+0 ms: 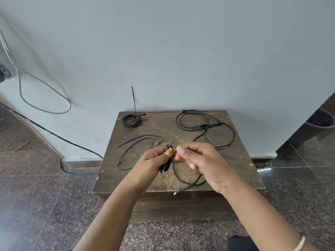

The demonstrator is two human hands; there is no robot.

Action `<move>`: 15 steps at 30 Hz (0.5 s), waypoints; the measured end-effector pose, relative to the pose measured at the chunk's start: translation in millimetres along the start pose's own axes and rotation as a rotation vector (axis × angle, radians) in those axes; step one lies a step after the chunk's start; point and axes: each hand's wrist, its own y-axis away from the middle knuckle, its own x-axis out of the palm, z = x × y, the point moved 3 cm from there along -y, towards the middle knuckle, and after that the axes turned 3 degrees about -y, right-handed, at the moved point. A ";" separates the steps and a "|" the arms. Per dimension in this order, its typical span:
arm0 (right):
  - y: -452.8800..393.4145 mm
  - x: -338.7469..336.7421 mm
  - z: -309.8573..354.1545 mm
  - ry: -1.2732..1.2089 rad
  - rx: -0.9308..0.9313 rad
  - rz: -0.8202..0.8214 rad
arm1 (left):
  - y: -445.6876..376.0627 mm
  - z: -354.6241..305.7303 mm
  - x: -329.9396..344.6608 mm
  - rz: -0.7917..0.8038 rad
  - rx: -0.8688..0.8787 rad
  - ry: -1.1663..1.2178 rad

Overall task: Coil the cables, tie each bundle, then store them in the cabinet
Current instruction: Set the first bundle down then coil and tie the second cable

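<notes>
While left hand (154, 161) grips small black coil (167, 160), right hand (197, 160) pinches its cable, coil half hidden.

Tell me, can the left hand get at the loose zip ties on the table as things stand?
Probably not yet: the left hand grips the half-wound cable. The zip ties lie uncovered just left of it, so the path is free once it lets go.

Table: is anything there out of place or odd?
Yes. The tied coil has a long tie tail sticking straight up, untrimmed. The held cable's plug hangs over the table front edge.
</notes>
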 end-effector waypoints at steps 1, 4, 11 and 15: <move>-1.2 -4.7 2.3 -0.080 -0.012 -0.045 | 0.9 2.2 -0.4 0.022 -0.028 -0.054; -4.8 -22.7 7.4 -0.216 -0.032 -0.188 | 5.7 7.9 6.7 0.137 -0.130 -0.017; -5.8 -27.6 -10.6 0.191 0.063 -0.305 | 3.1 -4.1 4.7 0.085 -0.143 0.516; -8.5 -9.3 -19.6 0.327 0.116 -0.118 | 3.4 -8.2 -3.2 -0.033 -0.085 0.773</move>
